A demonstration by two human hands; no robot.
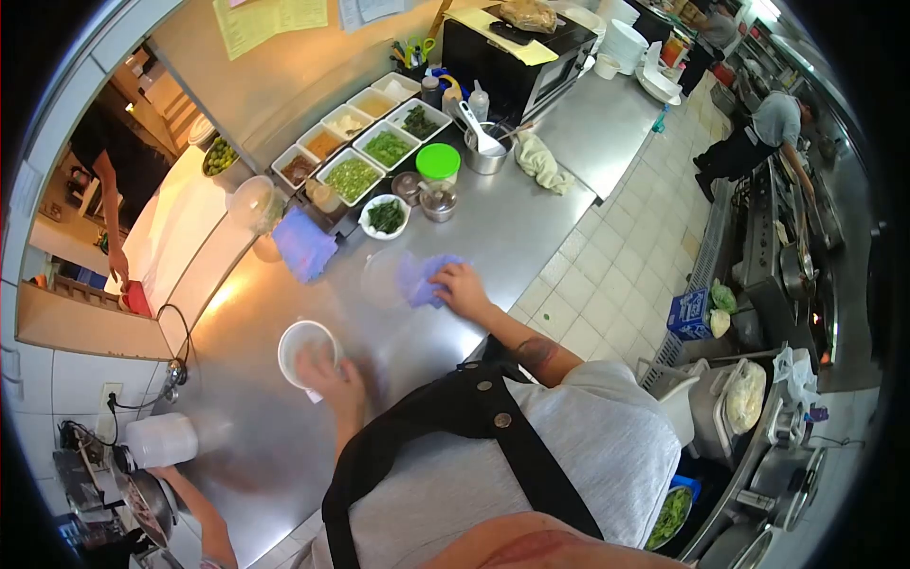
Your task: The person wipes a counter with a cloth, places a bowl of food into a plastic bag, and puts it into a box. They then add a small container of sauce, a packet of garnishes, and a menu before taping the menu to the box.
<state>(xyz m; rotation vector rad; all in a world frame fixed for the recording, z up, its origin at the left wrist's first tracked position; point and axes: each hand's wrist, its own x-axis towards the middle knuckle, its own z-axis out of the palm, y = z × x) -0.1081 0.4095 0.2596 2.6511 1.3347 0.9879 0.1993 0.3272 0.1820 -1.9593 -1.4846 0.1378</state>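
Note:
My left hand point(332, 379) reaches over the near rim of a round white bowl point(309, 327) on the steel counter; its fingers are smeared by motion, and any grip is unclear. Farther right, my right hand point(462, 287) has its fingers closed on a purple cloth point(424, 279). Beside that cloth lies a faint, blurred round shape, possibly a clear lid. Behind it stand a small bowl of dark greens point(385, 217), a green-lidded tub point(438, 162) and a metal jar point(438, 201). A second purple cloth point(303, 244) lies left of them.
Trays of chopped toppings point(351, 178) line the back wall. A metal pot point(486, 152) with utensils stands near a cloth point(542, 163). At lower left, another person's arm point(204, 517) is near a white container point(161, 440). A co-worker point(773, 123) stands at the stove on the right.

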